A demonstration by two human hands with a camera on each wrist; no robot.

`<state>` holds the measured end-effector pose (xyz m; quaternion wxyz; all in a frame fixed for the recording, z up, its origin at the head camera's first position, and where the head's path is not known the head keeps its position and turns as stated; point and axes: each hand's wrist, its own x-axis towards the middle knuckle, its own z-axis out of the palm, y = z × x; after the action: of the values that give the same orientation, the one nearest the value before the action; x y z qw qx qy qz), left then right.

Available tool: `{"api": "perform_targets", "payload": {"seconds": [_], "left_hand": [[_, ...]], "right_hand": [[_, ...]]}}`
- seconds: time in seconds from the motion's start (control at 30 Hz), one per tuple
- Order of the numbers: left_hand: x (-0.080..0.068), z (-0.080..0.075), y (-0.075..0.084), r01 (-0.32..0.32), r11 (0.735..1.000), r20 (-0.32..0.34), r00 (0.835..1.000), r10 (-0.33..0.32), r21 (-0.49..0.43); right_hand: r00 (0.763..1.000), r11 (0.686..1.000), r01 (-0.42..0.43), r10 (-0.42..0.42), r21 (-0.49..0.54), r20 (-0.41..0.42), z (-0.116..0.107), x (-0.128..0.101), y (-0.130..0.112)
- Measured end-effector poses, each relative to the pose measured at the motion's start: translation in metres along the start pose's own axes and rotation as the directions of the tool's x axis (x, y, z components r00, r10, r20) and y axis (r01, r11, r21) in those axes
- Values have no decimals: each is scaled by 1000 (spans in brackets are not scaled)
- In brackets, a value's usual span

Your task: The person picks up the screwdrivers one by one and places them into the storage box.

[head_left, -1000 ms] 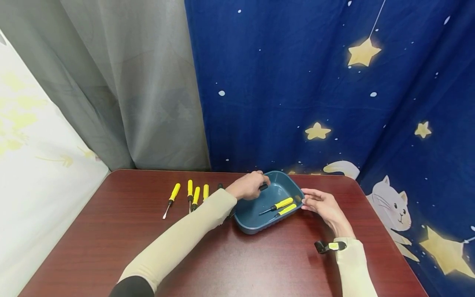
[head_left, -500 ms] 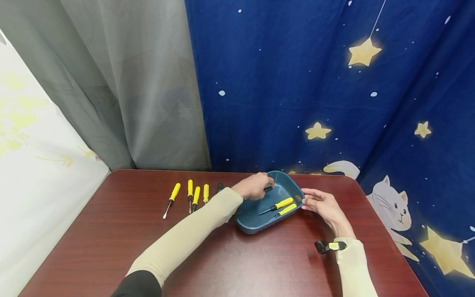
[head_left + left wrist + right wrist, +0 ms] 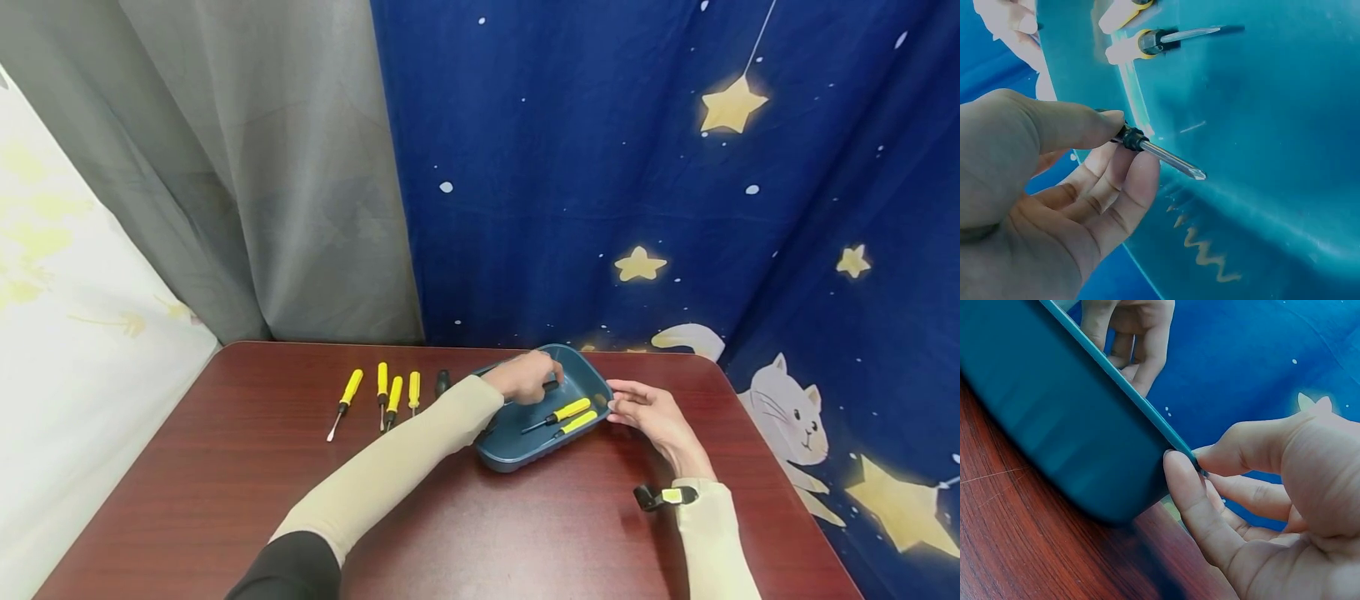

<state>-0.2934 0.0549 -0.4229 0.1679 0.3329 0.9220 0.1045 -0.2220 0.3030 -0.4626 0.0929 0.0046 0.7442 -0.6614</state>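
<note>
In the left wrist view, my left hand [image 3: 1079, 175] pinches a screwdriver [image 3: 1175, 162] between thumb and fingers, with its bare metal tip showing. The head view shows that hand [image 3: 527, 377] inside a blue basin [image 3: 506, 457], where a bit of the screwdriver's black handle [image 3: 551, 386] pokes out past the fingers. Two yellow-handled screwdrivers [image 3: 573, 408] lie side by side at the near right of the basin floor. My right hand [image 3: 654, 418] is at the basin's right end; in the right wrist view its thumb and fingers pinch the rim [image 3: 1147, 412] at a corner.
Several yellow-handled screwdrivers [image 3: 393, 396] lie on the red-brown table [image 3: 225, 483] left of the basin. A black handle [image 3: 442, 382] lies between them and the basin, partly hidden by the left sleeve. Curtains [image 3: 540, 167] hang behind the table.
My left hand has moved a little to the right and deeper over the basin with the screwdriver. The right hand stays at the rim.
</note>
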Motion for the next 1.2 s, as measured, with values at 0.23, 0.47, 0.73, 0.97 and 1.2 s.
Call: {"api": "perform_targets", "payload": {"seconds": [0.23,0.47,0.73,0.97,1.2], "left_hand": [[14,5,1,-26,999,44,999,28,-44],[22,10,7,-1,997,75,997,7,-79],[32,17,7,-8,998,87,996,13,-57],[36,21,11,-4,1000,94,996,7,-31],[40,24,14,17,999,107,994,-12,-46]], "right_hand": [[1000,1000,-7,7,-17,-1,-1,0,0],[1000,1000,-11,11,-6,-5,-1,0,0],[1000,1000,-5,5,-16,-14,-1,1,2],[1000,999,6,-6,-35,-14,0,1,2],[1000,999,-10,9,-34,-26,0,2,2]]}}
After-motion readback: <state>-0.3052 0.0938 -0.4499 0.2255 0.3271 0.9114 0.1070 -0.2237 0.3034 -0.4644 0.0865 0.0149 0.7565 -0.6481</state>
